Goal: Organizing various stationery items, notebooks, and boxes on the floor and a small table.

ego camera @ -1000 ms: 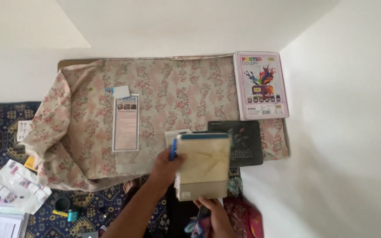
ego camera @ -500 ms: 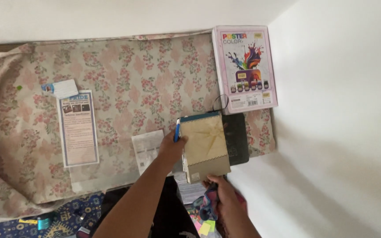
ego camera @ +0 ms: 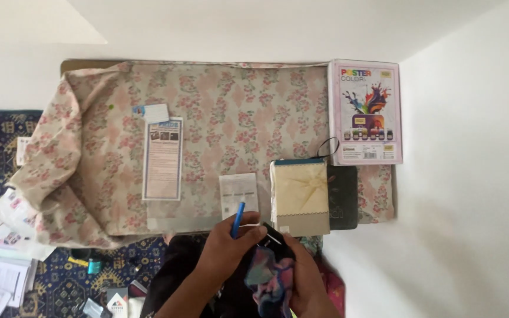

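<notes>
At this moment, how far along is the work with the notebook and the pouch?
Done: the tan notebook lies flat on the floral-covered table, overlapping a black pad, with no hand on it. In hand: the left hand holds a blue pen and meets the right hand on a multicoloured pouch at the table's near edge. Left: the pen is not yet inside; whether the pouch is open cannot be told.

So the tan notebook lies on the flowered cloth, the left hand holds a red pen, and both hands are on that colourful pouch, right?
Not quite: the pen is blue, not red, as the head view shows. The rest holds: the tan notebook lies on the flowered cloth, the left hand holds the pen, and it and the right hand are on the colourful pouch.
</notes>
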